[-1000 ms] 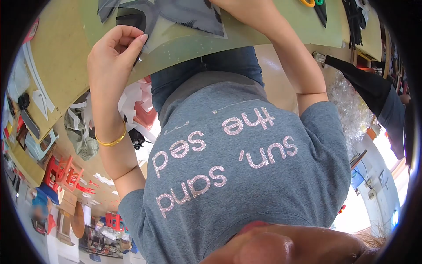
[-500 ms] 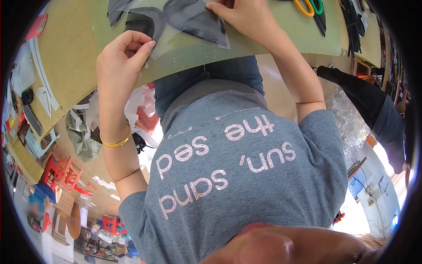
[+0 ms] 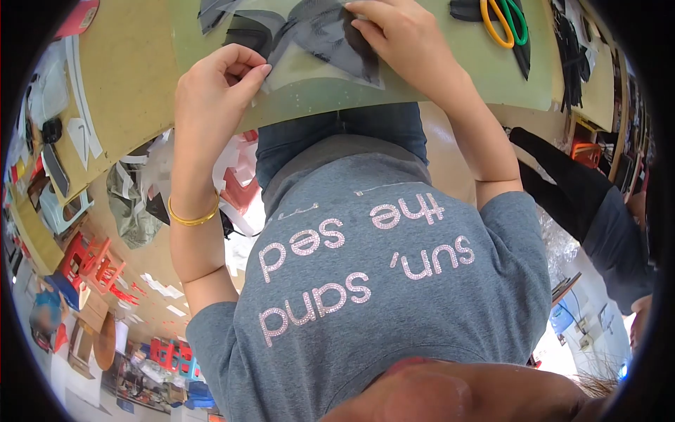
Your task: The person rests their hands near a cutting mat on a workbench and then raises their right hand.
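Observation:
Dark, sheer, fabric-like pieces point(image 3: 327, 39) lie with clear film point(image 3: 309, 81) on a translucent green mat point(image 3: 422, 95) at the top of the view. My left hand point(image 3: 218, 88), a gold bangle at its wrist, is closed with thumb and forefinger pinched at the film's left edge, beside a darker curved piece point(image 3: 247, 35). My right hand point(image 3: 411, 39) has thumb and forefinger closed at the upper right edge of the large dark sheer piece. Its fingertips lie close to the frame's top edge, and its other fingers are partly hidden.
Scissors point(image 3: 505, 24) with yellow and green handles rest on dark material at the mat's right. Black strips point(image 3: 571, 60) hang farther right. White paper strips point(image 3: 79, 91) lie on the table's left. Another person's dark-clothed limb point(image 3: 562, 179) is at right. Red stools point(image 3: 91, 260) stand at lower left.
The view has shifted, so the table and hands appear slightly lower and farther right. More of the scissors shows. My left hand keeps its pinch; a darker patch now shows beside my right fingers.

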A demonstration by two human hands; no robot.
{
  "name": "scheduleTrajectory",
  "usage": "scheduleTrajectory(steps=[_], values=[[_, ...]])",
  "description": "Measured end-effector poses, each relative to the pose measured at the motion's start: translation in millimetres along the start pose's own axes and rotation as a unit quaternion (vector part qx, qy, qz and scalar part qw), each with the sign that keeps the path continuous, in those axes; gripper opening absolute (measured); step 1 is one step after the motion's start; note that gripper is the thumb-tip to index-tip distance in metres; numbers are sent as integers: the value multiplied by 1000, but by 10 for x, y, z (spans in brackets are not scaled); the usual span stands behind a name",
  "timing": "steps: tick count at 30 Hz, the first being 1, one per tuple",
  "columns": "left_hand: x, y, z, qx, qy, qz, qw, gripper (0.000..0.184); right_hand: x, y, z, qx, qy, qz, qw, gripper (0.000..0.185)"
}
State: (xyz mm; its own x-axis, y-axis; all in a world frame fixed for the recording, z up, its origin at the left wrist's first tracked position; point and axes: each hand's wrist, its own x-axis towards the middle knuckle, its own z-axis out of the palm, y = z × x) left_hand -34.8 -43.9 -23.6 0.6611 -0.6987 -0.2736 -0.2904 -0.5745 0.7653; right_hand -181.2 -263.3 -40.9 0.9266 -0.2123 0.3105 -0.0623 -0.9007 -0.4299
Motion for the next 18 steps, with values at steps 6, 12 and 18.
scheduleTrajectory(steps=[6,12,18], values=[[4,15,2,14,-2,19,1000,14,168,-225,-139,-159,-80,-44,983,23],[16,-6,10,36,3,33,999,16,376,-89,374,94,-69,-243,963,50],[-86,-52,-82,0,24,51,998,20,347,-90,479,51,-124,-261,956,61]])
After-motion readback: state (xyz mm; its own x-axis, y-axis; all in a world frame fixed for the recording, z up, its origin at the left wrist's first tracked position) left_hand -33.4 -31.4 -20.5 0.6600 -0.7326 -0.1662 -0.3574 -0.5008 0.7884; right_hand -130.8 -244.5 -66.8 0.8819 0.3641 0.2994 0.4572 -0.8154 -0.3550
